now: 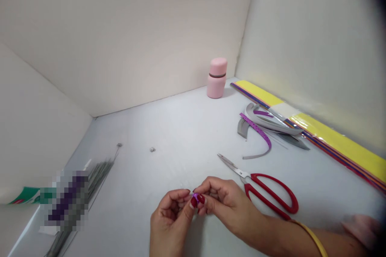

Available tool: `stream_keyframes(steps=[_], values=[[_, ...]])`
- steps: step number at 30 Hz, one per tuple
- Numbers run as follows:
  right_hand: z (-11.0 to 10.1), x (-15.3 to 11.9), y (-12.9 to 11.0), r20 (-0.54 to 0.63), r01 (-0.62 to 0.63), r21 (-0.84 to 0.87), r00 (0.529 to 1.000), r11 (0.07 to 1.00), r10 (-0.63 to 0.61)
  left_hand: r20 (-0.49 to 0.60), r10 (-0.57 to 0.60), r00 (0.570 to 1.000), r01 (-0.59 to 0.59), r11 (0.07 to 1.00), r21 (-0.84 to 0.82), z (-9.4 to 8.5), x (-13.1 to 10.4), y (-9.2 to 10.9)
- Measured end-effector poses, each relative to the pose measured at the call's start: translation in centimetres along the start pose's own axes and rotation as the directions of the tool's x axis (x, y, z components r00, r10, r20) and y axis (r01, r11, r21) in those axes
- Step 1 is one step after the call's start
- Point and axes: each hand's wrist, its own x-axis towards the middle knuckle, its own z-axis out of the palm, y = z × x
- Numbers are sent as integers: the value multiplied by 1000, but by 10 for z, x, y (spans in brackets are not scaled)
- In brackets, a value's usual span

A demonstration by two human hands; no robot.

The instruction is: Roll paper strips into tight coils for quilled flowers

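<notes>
My left hand and my right hand meet at the bottom centre, thumb tips nearly touching. Pinched between both sets of fingertips is a small purple piece, mostly covered by the red-nailed thumbs. Just beyond my right hand lie scissors with red handles, their blades pointing up and left. A purple dotted strip curls behind the scissors, next to grey strips.
A pink bottle stands near the back wall. Long yellow and coloured sheets line the right wall. Thin wires lie at left by a green packet. Two tiny silvery bits rest left of centre.
</notes>
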Motion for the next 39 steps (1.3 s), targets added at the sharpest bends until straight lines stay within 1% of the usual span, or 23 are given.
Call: stream_keyframes(steps=[3,5,7,9,11,16,21,25,29,31,33,35,37,39], values=[[0,-1,0,-5,4,40,1000,999,-3,25,-38,999,39,999,-28,-1,2,-3],[1,-1,0,-13,15,55,1000,998,-14,63,-55,996,55,998,6,-1,2,-5],[1,0,0,-19,27,48,999,998,-26,90,-50,995,44,997,67,-1,1,-6],[2,0,1,-28,40,20,999,999,-40,84,-32,996,23,995,97,-1,-1,-6],[2,-1,2,-44,58,-29,997,998,-60,65,-18,998,12,996,92,0,-3,-5],[1,-4,2,-77,81,-127,993,989,-91,39,-29,999,26,997,71,4,-7,-2],[0,-2,-1,-72,86,-146,993,985,-97,41,-41,998,39,998,50,5,-9,-1],[-1,-2,-1,-60,81,-151,994,985,-91,51,-28,998,25,997,73,3,-7,-2],[-2,-4,0,-36,112,-254,992,961,-125,83,-76,994,72,996,56,1,-4,-2],[-1,-3,-1,-38,89,-191,995,978,-98,110,-95,989,89,994,59,1,-3,1],[0,0,-4,-39,38,-41,998,998,-40,143,-94,985,85,994,63,0,-3,3],[1,2,-7,-34,-2,71,999,997,4,169,-81,982,72,996,57,-2,-3,5],[2,5,-10,-31,-35,133,999,991,39,186,-93,978,86,995,45,-5,-1,4],[2,6,-11,-22,-62,168,998,984,66,210,-136,968,132,991,31,-7,1,1]])
